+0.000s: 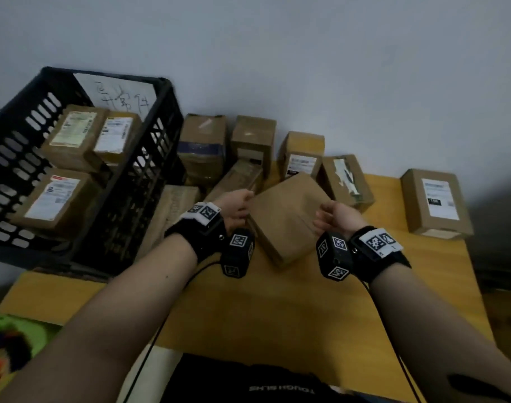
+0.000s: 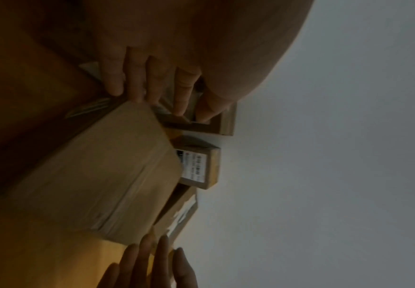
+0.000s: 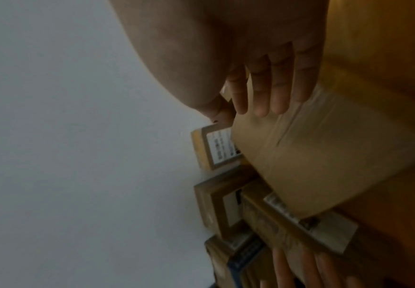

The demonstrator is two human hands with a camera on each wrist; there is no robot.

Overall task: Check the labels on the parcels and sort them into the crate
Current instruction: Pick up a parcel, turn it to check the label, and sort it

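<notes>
A plain brown cardboard parcel (image 1: 286,216) (image 2: 102,175) (image 3: 324,159) is held tilted above the yellow table (image 1: 277,309); the face toward me shows no label. My left hand (image 1: 238,206) (image 2: 157,101) grips its left corner, fingers over the edge. On its right side my right hand (image 1: 331,215) (image 3: 255,105) holds it, fingers lying on the face and the thumb behind. The black slotted crate (image 1: 13,158) stands at the left and holds three labelled parcels (image 1: 71,135).
Several more brown parcels (image 1: 254,141) crowd the back of the table against the grey wall. One labelled parcel (image 1: 437,202) lies apart at the far right. A sheet with handwriting (image 1: 120,97) leans inside the crate. Bare tabletop shows in front of my hands.
</notes>
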